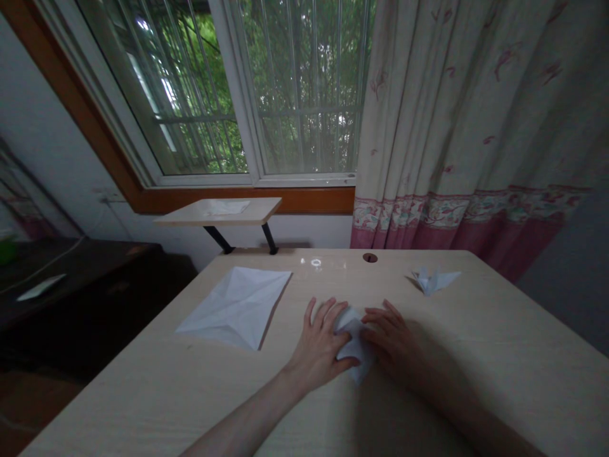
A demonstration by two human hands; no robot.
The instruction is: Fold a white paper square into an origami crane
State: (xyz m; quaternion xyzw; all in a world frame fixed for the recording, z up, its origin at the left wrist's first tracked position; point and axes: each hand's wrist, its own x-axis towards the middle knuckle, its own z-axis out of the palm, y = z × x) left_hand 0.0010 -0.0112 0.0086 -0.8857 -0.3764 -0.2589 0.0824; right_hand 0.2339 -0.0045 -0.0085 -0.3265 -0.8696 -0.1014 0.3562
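Note:
A small folded piece of white paper (pixel 354 346) lies on the wooden table between my hands, one pointed corner toward me. My left hand (pixel 323 343) rests on its left side with the fingers spread and the thumb across its lower part. On the right edge of the paper lie the fingertips of my right hand (pixel 390 336), slightly bent and apart; its thumb is hidden in shadow. Farther left is a larger white sheet (pixel 238 304) with crease lines, spread out flat. A folded paper crane (pixel 434 280) sits at the back right.
The pale wooden table (pixel 499 374) carries a raised shelf (pixel 178 218) at its back left, with a white paper (pixel 226 207) on top. A round cable hole (pixel 370 258) is near the back edge. Behind are a barred window and a curtain (pixel 428 127). A dark desk (pixel 118 273) stands at left.

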